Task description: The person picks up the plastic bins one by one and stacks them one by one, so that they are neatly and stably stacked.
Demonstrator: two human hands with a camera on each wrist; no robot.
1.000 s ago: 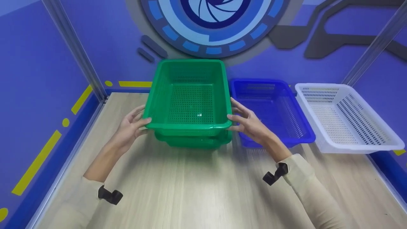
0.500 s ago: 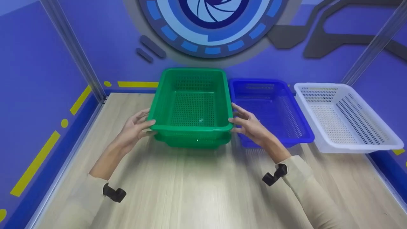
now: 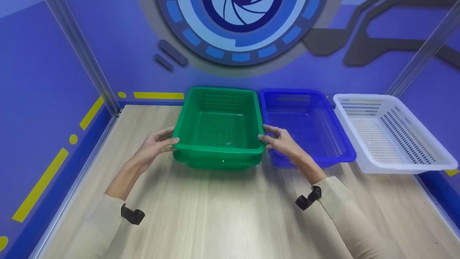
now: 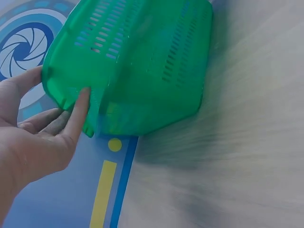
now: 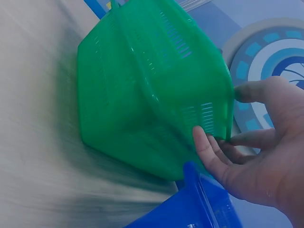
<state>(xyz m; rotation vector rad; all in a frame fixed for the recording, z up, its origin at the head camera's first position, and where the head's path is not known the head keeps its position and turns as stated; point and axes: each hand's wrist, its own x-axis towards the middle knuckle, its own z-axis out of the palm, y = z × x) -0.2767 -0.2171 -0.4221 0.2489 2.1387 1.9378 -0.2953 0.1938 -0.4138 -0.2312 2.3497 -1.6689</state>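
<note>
Two green plastic baskets stand nested on the wood-grain table in the head view. The upper green basket (image 3: 220, 148) sits down in the lower green basket (image 3: 221, 164), whose rim shows just under it. My left hand (image 3: 152, 147) holds the upper one's left rim near the front corner, thumb on top and fingers beneath. On the opposite side my right hand (image 3: 284, 144) grips the right rim the same way. Both wrist views show fingertips under the rim of slotted green walls (image 4: 156, 57). Nothing lies inside the upper basket.
Close to the right of the green pair stands a blue basket (image 3: 334, 159), its rim near my right hand. Farther right is a white basket (image 3: 391, 166). A blue patterned wall (image 3: 222, 77) rises behind, and another wall (image 3: 32, 108) bounds the left side.
The upper green basket has come down into the lower one and shifted slightly right, with both hands holding its rim throughout. The blue and white baskets have not moved.
</note>
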